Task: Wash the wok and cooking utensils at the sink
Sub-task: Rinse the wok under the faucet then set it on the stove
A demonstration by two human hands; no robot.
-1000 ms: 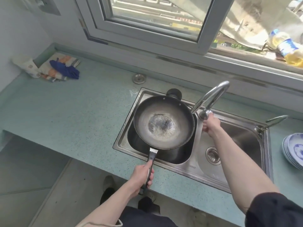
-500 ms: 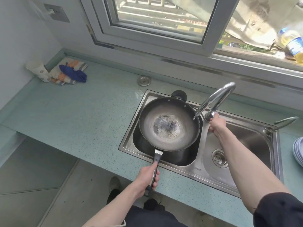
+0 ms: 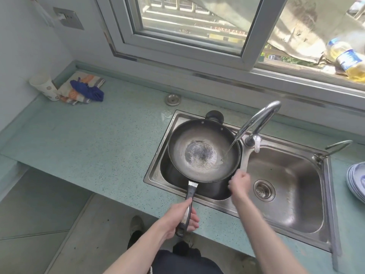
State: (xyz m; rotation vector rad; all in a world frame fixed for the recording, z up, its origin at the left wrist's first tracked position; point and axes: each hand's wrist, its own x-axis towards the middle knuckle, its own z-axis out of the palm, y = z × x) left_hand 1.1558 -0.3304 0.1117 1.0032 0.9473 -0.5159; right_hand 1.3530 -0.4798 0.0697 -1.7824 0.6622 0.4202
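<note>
A dark wok [image 3: 203, 150] with a burnt grey patch in its middle sits over the left basin of the steel double sink [image 3: 324, 206]. My left hand [image 3: 178, 217] grips the wok's black handle in front of the counter edge. Water runs from the curved tap [image 3: 258, 119] onto the wok's right inner wall. My right hand [image 3: 240, 183] hovers at the wok's near right rim, above the divider between the basins, fingers curled and holding nothing that I can see. A black pot lid knob [image 3: 214, 116] shows behind the wok.
A sink plug [image 3: 173, 99] lies on the teal counter [image 3: 98, 139] behind the sink. A paper cup [image 3: 44, 87] and folded cloths [image 3: 83, 89] sit in the far left corner. Stacked blue-and-white plates [image 3: 356, 180] are at the right edge. An oil bottle [image 3: 347, 58] lies on the windowsill.
My right hand has left the tap base and come back toward me to the wok's near right rim. Water now flows from the tap into the wok.
</note>
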